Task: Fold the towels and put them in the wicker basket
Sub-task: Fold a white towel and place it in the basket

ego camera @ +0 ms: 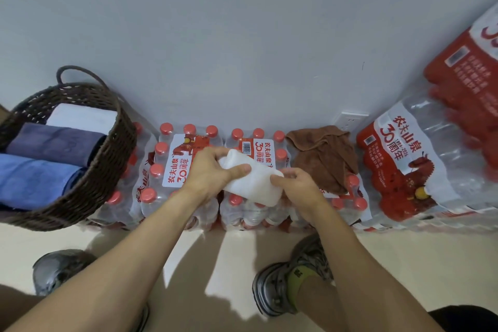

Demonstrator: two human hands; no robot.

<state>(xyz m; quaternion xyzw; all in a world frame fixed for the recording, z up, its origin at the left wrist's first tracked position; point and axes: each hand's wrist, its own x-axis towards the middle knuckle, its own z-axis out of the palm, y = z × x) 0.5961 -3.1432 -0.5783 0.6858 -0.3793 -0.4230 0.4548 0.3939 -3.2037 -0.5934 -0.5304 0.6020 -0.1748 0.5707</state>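
Gripping rolled white towel (252, 182) with curled fingers of left hand (213, 172) and right hand (296, 183); wicker basket (107, 170) at nine o'clock, brown towel (323, 159) at two o'clock.

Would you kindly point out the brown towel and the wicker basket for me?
brown towel (322, 159), head view, middle of the crumpled cloth.
wicker basket (107, 167), head view, its woven right wall.
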